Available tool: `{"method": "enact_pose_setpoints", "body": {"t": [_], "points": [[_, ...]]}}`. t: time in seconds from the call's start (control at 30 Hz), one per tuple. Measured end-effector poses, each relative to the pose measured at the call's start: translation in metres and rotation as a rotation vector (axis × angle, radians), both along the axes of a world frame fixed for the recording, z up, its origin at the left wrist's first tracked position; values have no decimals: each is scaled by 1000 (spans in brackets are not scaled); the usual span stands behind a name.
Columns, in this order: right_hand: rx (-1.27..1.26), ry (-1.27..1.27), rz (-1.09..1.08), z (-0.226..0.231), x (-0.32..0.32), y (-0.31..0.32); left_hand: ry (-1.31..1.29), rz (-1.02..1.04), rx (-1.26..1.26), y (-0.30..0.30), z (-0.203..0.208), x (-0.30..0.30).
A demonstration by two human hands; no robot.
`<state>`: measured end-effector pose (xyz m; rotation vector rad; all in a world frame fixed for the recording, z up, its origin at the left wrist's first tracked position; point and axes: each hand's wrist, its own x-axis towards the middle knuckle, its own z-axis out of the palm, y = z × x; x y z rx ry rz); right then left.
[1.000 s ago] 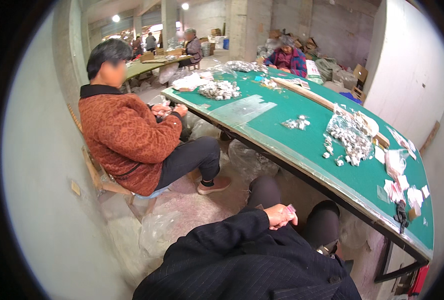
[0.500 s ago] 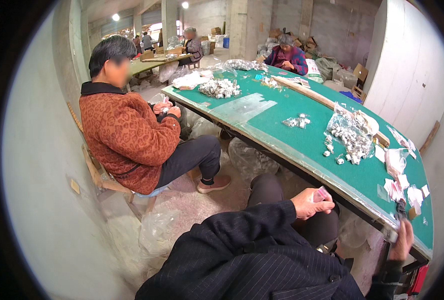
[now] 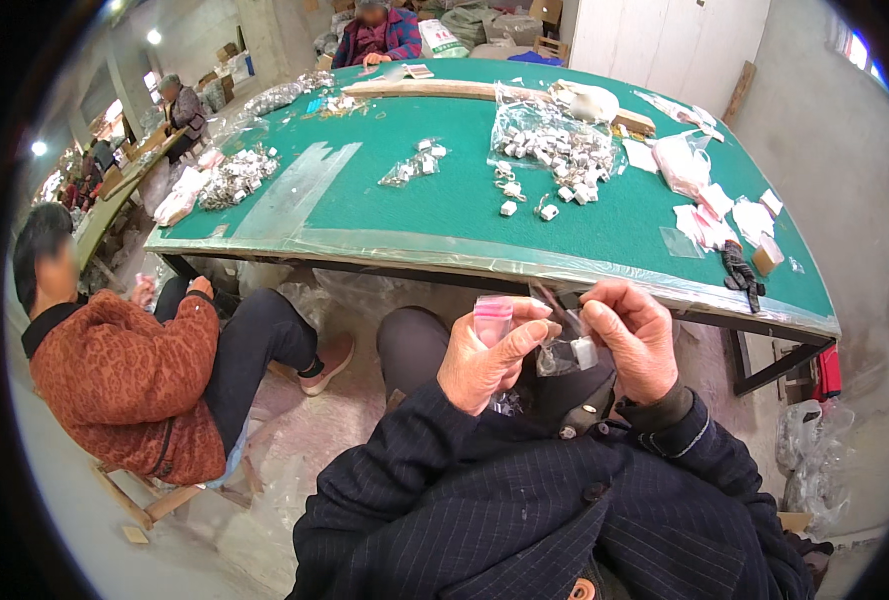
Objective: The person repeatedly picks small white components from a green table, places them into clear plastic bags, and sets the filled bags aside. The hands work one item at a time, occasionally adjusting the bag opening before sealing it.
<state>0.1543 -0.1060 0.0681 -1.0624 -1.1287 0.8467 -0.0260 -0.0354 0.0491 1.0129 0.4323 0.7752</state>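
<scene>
My left hand is closed around small zip bags with a pink strip along the top. Its thumb and forefinger reach toward a small clear bag that hangs between my hands. Inside or against this bag shows a white block-shaped piece; which of the two I cannot tell. My right hand pinches the upper part of the clear bag with thumb and forefinger. Both hands are above my lap, just short of the table's front edge.
The green table carries a heap of small white pieces, a wooden strip, white papers and a dark glove. A co-worker in a rust-coloured jacket sits at left; another person sits across the table.
My right hand has come from the table's edge to my left hand. A clear bag with a white piece now shows between them. The view has swung to the right.
</scene>
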Motion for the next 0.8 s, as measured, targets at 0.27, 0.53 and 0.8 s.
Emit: {"method": "enact_pose_setpoints", "body": {"t": [0.27, 0.53, 0.8], "points": [[-111, 143, 26, -21, 2, 20, 72, 97, 49, 15, -13, 10], [-130, 362, 74, -44, 11, 35, 4, 143, -81, 26, -30, 24], [-321, 391, 124, -39, 30, 51, -27, 100, -52, 40, -44, 27]]}}
